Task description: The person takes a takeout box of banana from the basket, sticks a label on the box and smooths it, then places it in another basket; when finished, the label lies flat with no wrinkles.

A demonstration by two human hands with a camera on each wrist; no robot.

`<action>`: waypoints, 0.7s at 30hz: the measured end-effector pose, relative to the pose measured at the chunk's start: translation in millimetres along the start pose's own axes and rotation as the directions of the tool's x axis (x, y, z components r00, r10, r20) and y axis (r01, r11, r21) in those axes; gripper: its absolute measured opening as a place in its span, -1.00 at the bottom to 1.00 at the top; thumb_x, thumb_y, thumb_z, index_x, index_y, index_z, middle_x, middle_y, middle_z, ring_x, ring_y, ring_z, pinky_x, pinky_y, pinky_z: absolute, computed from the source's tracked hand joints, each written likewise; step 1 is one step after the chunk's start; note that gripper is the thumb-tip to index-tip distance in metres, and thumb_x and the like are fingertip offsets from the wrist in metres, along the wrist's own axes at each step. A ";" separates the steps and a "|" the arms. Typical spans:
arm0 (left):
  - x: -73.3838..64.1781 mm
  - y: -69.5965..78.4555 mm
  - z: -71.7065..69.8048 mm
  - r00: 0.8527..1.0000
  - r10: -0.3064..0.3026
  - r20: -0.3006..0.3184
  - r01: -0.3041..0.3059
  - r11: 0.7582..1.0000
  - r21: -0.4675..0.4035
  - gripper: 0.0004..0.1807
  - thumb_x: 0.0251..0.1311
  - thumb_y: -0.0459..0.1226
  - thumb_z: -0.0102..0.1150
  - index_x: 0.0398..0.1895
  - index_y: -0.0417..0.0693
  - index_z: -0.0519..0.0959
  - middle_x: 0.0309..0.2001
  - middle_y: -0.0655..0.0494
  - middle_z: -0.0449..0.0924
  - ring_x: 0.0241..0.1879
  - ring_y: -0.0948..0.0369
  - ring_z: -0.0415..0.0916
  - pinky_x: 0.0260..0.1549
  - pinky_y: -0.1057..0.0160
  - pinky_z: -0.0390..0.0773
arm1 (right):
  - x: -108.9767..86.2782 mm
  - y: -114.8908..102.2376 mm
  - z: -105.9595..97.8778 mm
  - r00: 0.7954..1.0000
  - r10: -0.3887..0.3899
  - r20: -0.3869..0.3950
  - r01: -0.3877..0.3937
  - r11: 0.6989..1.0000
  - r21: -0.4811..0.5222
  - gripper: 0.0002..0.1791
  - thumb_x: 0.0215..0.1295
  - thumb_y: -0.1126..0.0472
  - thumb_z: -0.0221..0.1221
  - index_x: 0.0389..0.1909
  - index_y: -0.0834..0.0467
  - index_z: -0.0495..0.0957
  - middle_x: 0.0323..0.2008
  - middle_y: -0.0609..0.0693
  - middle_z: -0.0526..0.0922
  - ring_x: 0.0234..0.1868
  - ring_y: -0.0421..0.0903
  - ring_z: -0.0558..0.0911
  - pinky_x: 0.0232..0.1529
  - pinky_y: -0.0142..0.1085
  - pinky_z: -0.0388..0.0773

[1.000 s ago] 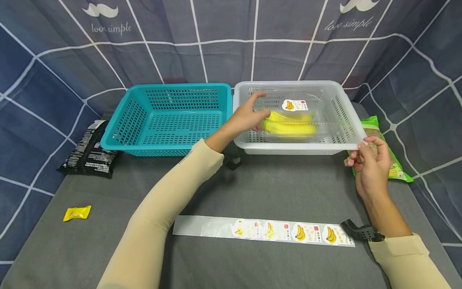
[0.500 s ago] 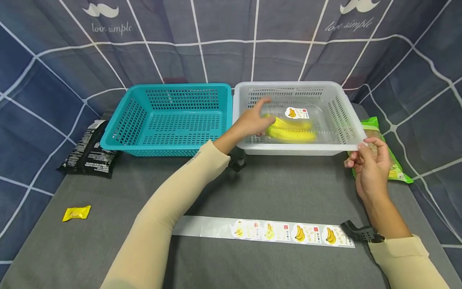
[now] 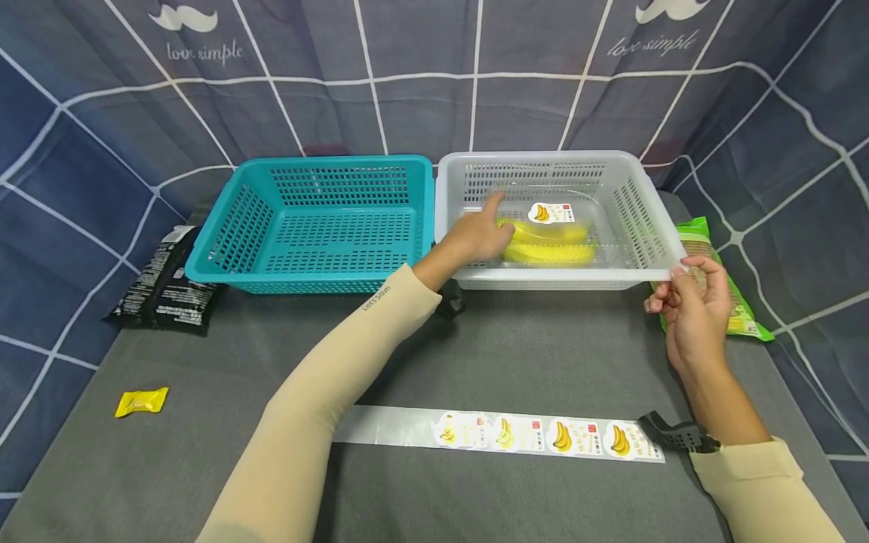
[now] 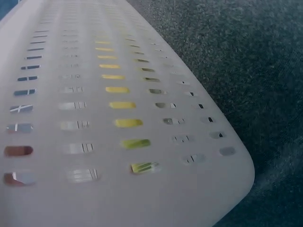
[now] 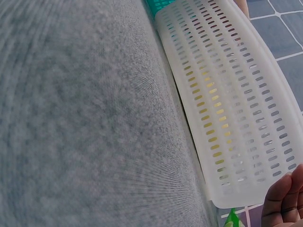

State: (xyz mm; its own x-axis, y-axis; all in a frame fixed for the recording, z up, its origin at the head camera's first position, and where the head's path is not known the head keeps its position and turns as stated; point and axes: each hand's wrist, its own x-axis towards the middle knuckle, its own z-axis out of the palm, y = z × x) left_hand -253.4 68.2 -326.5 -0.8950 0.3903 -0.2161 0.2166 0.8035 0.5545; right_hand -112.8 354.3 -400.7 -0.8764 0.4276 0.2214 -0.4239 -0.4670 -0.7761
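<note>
In the head view a clear lidded box (image 3: 604,219) sits in the white plastic basket (image 3: 557,284). Yellow bananas (image 3: 550,253) show through it, and a banana label (image 3: 551,213) is on the lid. My left hand (image 3: 478,235) reaches over the basket's left side, at the box's left end. Its index finger and thumb are spread and straight, the thumb touching the box; the other fingers are hidden. The right hand (image 3: 695,298) pinches the basket's near right corner between thumb and fingers. In the right wrist view its fingertips (image 5: 277,198) lie against that corner.
A teal basket (image 3: 224,277) stands to the left. A strip of banana labels (image 3: 394,424) lies in front. A black packet (image 3: 170,290) and a yellow wrapped sweet (image 3: 141,402) are at the left; a green packet (image 3: 747,313) is at the right. A checked curtain (image 3: 421,113) hangs behind.
The box has come down and towards the near side, lying lower in the white basket. My left hand has moved slightly right and nearer. The right hand keeps its place on the corner.
</note>
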 end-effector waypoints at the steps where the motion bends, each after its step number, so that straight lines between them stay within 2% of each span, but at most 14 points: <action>1: 0.2 -0.3 0.4 1.000 0.000 -0.003 0.000 1.000 0.004 -0.24 0.50 -0.03 -0.26 0.68 0.16 -0.21 -0.22 -0.07 0.59 -0.64 0.22 0.24 -0.59 0.24 0.35 | 0.2 0.4 0.1 1.000 0.001 0.000 -0.001 1.000 0.000 -0.76 0.44 0.44 0.16 0.03 0.27 0.39 -0.58 0.16 0.44 -0.67 -0.09 0.46 -0.65 -0.34 0.55; 3: -0.2 -0.4 1.7 1.000 0.006 -0.027 -0.005 1.000 0.019 -0.25 0.50 -0.05 -0.24 0.68 0.15 -0.18 -0.12 -0.12 0.61 -0.57 0.18 0.32 -0.52 0.20 0.41 | 0.4 0.7 0.6 1.000 0.003 -0.003 -0.003 1.000 0.000 -0.76 0.43 0.44 0.16 0.03 0.27 0.39 -0.58 0.16 0.44 -0.67 -0.09 0.46 -0.65 -0.34 0.54; 4: -0.9 0.1 2.5 0.999 0.007 -0.043 -0.005 0.999 0.043 -0.25 0.51 -0.04 -0.25 0.68 0.15 -0.17 -0.02 -0.14 0.61 -0.45 0.15 0.43 -0.41 0.19 0.47 | 0.4 0.3 1.0 1.000 0.006 -0.005 -0.006 1.000 0.000 -0.76 0.43 0.44 0.17 0.03 0.27 0.39 -0.58 0.16 0.44 -0.67 -0.09 0.46 -0.65 -0.34 0.54; 8: -6.4 4.3 5.4 0.989 0.063 -0.134 -0.038 0.983 0.180 -0.29 0.53 -0.04 -0.23 0.67 0.14 -0.09 0.22 -0.18 0.53 -0.17 0.02 0.54 -0.22 0.08 0.54 | -0.6 -4.4 3.2 0.999 0.020 -0.033 -0.021 1.000 -0.023 -0.74 0.41 0.44 0.21 0.02 0.27 0.40 -0.60 0.15 0.46 -0.67 -0.10 0.47 -0.67 -0.36 0.52; 10: -11.9 8.1 4.9 0.976 0.110 -0.186 -0.061 0.966 0.253 -0.31 0.53 -0.05 -0.20 0.66 0.14 -0.03 0.27 -0.15 0.50 -0.13 0.00 0.55 -0.25 0.07 0.57 | -1.0 -9.0 4.3 0.998 0.026 -0.057 -0.030 0.998 -0.057 -0.73 0.39 0.43 0.24 0.02 0.27 0.42 -0.61 0.15 0.47 -0.67 -0.11 0.47 -0.69 -0.37 0.49; 11: -15.4 10.1 3.8 0.969 0.136 -0.205 -0.075 0.957 0.280 -0.32 0.53 -0.06 -0.18 0.65 0.14 0.00 0.24 -0.14 0.52 -0.19 0.01 0.54 -0.33 0.09 0.56 | -1.2 -11.8 4.8 0.997 0.026 -0.070 -0.032 0.996 -0.085 -0.73 0.39 0.42 0.24 0.02 0.27 0.43 -0.62 0.15 0.47 -0.68 -0.11 0.47 -0.70 -0.38 0.47; 13: -24.9 14.2 -1.1 0.955 0.180 -0.235 -0.096 0.939 0.330 -0.33 0.51 -0.05 -0.15 0.64 0.17 0.05 0.28 -0.09 0.49 -0.11 0.03 0.55 -0.36 0.11 0.57 | -1.4 -17.6 6.0 0.995 0.016 -0.097 -0.030 0.988 -0.149 -0.73 0.39 0.40 0.24 0.04 0.26 0.44 -0.62 0.14 0.47 -0.68 -0.12 0.46 -0.72 -0.39 0.42; 16: -42.2 16.5 -12.8 0.931 0.252 -0.263 -0.138 0.913 0.384 -0.35 0.50 -0.05 -0.11 0.62 0.19 0.13 0.31 -0.04 0.47 0.08 0.05 0.52 -0.30 0.11 0.58 | -1.9 -27.2 9.3 0.988 -0.035 -0.153 -0.005 0.966 -0.257 -0.74 0.41 0.39 0.22 0.05 0.24 0.46 -0.63 0.11 0.49 -0.69 -0.15 0.44 -0.74 -0.42 0.34; 18: -54.8 13.6 -22.7 0.918 0.287 -0.275 -0.158 0.898 0.411 -0.36 0.50 -0.03 -0.09 0.61 0.19 0.16 0.35 -0.03 0.43 0.22 0.03 0.46 -0.17 0.07 0.59 | -2.5 -34.1 12.5 0.981 -0.082 -0.173 0.019 0.941 -0.338 -0.75 0.41 0.40 0.20 0.05 0.22 0.47 -0.64 0.09 0.50 -0.70 -0.16 0.42 -0.75 -0.44 0.31; 21: -74.3 2.2 -38.5 0.900 0.315 -0.300 -0.160 0.881 0.444 -0.37 0.52 0.00 -0.09 0.60 0.16 0.19 0.39 -0.05 0.39 0.33 -0.02 0.37 0.02 -0.02 0.55 | -3.6 -44.6 20.3 0.979 -0.156 -0.133 0.083 0.894 -0.440 -0.76 0.39 0.42 0.18 0.03 0.23 0.51 -0.66 0.08 0.52 -0.73 -0.16 0.43 -0.72 -0.47 0.36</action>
State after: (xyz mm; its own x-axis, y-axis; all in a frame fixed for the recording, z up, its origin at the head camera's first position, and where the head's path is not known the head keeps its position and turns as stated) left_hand -201.5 23.6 -278.3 -0.8548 0.4695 0.2211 0.5074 0.8455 0.1662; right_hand -95.4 357.9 -354.9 -0.7617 0.5939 0.2591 -0.3510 -0.0420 -0.9354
